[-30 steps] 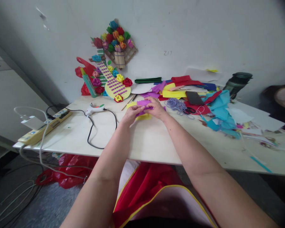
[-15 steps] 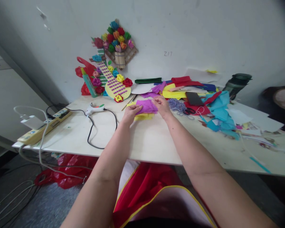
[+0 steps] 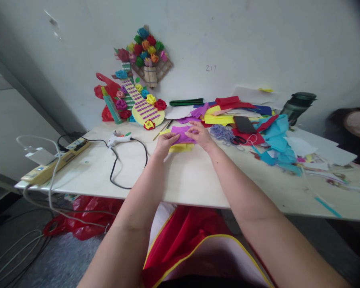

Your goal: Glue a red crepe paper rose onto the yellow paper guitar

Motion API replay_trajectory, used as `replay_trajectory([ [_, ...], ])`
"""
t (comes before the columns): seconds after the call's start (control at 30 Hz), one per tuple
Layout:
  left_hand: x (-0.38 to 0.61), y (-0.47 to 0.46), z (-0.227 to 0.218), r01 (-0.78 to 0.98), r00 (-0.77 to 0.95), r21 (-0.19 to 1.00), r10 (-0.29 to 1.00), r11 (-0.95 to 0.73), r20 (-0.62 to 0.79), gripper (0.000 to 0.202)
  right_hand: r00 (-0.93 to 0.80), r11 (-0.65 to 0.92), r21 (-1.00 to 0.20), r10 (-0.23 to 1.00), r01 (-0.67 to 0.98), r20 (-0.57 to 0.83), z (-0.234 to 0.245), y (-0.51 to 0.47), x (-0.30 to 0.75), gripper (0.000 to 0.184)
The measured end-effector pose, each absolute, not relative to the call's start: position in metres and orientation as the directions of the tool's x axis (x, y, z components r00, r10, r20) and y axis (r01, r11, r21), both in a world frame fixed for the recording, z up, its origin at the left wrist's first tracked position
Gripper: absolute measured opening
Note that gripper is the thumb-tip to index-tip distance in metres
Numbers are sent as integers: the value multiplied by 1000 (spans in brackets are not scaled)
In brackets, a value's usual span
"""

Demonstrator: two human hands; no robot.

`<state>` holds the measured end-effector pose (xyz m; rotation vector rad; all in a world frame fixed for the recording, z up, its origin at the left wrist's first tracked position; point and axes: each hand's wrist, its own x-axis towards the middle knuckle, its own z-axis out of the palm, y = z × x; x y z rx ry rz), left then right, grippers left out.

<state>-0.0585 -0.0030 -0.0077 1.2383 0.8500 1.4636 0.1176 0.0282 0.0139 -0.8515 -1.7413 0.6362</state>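
A piece of purple paper [image 3: 181, 133] lies over yellow paper [image 3: 181, 147] near the far middle of the table [image 3: 186, 176]. My left hand [image 3: 165, 143] pinches its left edge. From the right, my right hand [image 3: 200, 135] presses closed fingers on the same purple piece. Both hands sit close together over it.
A white glue gun [image 3: 117, 138] with a black cord lies left of my hands. At the left edge sits a yellow power strip [image 3: 55, 160]. Paper-flower crafts [image 3: 139, 96] lean on the wall. Coloured paper scraps, scissors [image 3: 238, 140] and a dark bottle [image 3: 297, 105] crowd the right side.
The purple paper was spread wider half a second ago; my right hand has moved back left toward my left hand, bunching it again.
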Motion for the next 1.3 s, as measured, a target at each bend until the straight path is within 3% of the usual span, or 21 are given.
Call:
replay_trajectory([
  [0.23, -56, -6, -6, -223, 39, 940, 961, -259, 274, 28, -255, 671, -688, 741, 276, 621, 8, 32, 114, 12],
  [0.73, -56, -5, -7, -278, 25, 937, 974, -210, 226, 30, -285, 705, -656, 709, 269, 645, 7, 34, 112, 13],
  [1.07, -55, -4, -7, -202, -23, 949, 970, -243, 243, 33, -297, 704, -651, 711, 284, 638, 10, 32, 112, 14],
  [1.3, -56, 1, -10, -215, -39, 904, 929, -368, 369, 57, -295, 669, -695, 742, 265, 602, 12, 28, 109, 14],
])
